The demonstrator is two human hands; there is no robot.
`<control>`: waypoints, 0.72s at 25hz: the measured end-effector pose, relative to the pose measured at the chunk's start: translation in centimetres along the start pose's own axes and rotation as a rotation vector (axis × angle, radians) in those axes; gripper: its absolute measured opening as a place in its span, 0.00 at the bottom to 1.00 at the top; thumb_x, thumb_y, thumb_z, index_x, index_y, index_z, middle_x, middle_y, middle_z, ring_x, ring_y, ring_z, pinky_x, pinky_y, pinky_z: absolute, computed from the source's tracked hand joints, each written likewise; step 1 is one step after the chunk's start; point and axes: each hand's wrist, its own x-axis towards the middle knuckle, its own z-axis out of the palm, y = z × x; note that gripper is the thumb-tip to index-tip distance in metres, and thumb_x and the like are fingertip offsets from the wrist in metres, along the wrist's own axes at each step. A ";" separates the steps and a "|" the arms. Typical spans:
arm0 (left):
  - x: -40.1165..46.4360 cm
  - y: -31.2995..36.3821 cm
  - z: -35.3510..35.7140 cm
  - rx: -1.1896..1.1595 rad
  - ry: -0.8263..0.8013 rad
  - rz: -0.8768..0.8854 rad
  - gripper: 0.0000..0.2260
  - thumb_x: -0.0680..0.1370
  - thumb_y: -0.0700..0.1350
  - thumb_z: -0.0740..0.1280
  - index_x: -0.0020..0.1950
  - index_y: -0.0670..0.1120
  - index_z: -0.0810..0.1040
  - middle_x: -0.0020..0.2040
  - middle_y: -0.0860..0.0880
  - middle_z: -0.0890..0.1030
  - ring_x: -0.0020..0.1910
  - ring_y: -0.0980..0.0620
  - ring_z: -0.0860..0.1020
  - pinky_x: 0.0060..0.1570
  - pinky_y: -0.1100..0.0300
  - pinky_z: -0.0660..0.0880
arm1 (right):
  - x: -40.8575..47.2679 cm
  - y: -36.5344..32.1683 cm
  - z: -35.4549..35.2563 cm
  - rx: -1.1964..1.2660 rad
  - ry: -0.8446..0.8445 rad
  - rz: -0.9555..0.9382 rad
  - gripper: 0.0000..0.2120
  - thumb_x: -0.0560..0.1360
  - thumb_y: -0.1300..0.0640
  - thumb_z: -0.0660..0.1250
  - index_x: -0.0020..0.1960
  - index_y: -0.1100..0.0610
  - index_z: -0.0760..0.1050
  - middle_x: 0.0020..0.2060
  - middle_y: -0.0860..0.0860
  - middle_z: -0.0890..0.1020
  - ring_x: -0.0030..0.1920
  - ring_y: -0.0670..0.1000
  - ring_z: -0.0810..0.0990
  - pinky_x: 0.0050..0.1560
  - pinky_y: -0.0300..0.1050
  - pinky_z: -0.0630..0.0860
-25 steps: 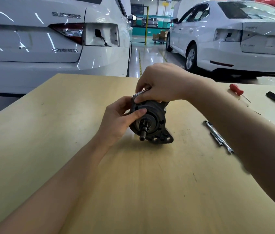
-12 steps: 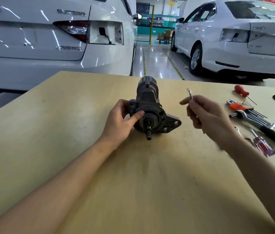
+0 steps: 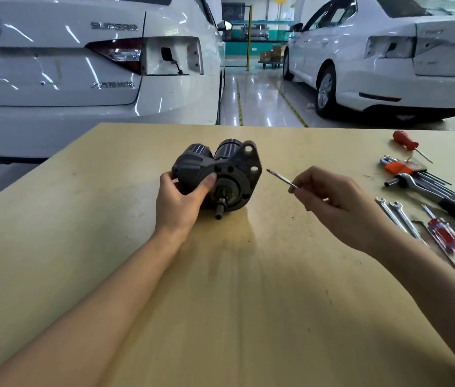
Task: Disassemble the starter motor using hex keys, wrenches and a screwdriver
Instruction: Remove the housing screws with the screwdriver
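Fingers (image 3: pixel 206 181) of the left hand (image 3: pixel 177 201) wrap the dark grey cast-metal starter motor (image 3: pixel 220 174), thumb pressed on its front face and the other fingers curled round its nine o'clock side. The motor lies on its side on the pale yellow wooden table (image 3: pixel 220 303), near the table's middle, its short steel shaft pointing toward six o'clock and its flange with round holes up at one o'clock.

At three o'clock of the motor, apart from it, the right hand (image 3: pixel 332 208) is clenched on a thin silver hex key (image 3: pixel 281 178), whose free tip points back toward the motor at ten o'clock.

Further toward three o'clock, tools lie on the table: two slim silver open-end wrenches (image 3: pixel 396 216), a screwdriver with a clear red-and-blue handle (image 3: pixel 447 236), a set of hex keys in an orange holder (image 3: pixel 405 170), a black-handled ratchet (image 3: pixel 444 201), and at one o'clock a small red-handled screwdriver (image 3: pixel 405 141).

Two white cars (image 3: pixel 81 79) stand beyond the table at twelve o'clock.
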 end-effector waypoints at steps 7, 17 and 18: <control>1.4 -0.3 -0.9 0.080 -0.043 0.079 0.28 0.67 0.51 0.77 0.64 0.47 0.72 0.55 0.48 0.80 0.50 0.56 0.79 0.47 0.72 0.74 | -0.1 0.5 1.1 0.123 0.044 0.071 0.04 0.77 0.56 0.66 0.45 0.47 0.77 0.28 0.48 0.72 0.28 0.46 0.72 0.30 0.36 0.66; 0.4 -0.4 -0.4 0.328 -0.286 0.268 0.28 0.72 0.45 0.75 0.68 0.59 0.70 0.58 0.43 0.72 0.56 0.50 0.74 0.64 0.59 0.69 | 1.4 -0.3 1.7 0.393 0.080 0.129 0.12 0.76 0.68 0.65 0.45 0.53 0.82 0.33 0.50 0.73 0.32 0.45 0.67 0.33 0.36 0.63; 0.2 -0.3 -0.3 0.343 -0.305 0.282 0.28 0.72 0.45 0.75 0.68 0.59 0.70 0.57 0.43 0.72 0.56 0.49 0.74 0.63 0.58 0.69 | 1.2 -0.2 1.4 0.412 0.061 0.129 0.13 0.75 0.69 0.65 0.45 0.53 0.82 0.34 0.51 0.74 0.32 0.46 0.68 0.33 0.37 0.63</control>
